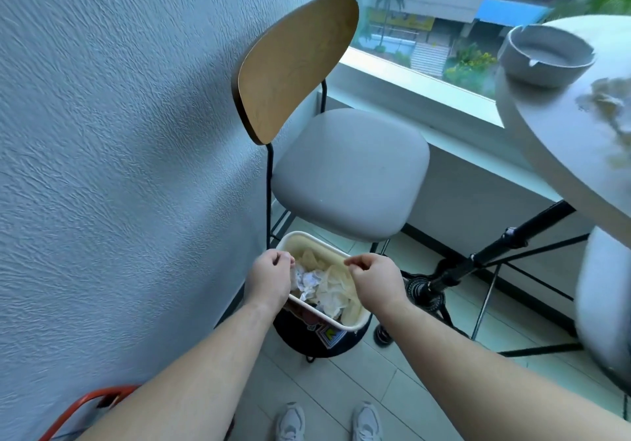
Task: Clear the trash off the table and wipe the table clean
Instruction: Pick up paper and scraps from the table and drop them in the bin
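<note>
The round surface (563,140) up right of the waste bin (355,321) carries an ashtray (546,56) and a crumb smear (607,102). Above the waste bin's crumpled tissues (317,287), left hand (271,278) and right hand (375,280) hang with fingers curled; whether they pinch anything I cannot tell. Anything let go off-centre could miss the narrow mouth and litter the floor (341,382).

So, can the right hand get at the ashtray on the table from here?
Probably yes. The right hand hangs over the trash bin, fingers curled, and open air lies between it and the ashtray by the table edge, though high up.
</note>
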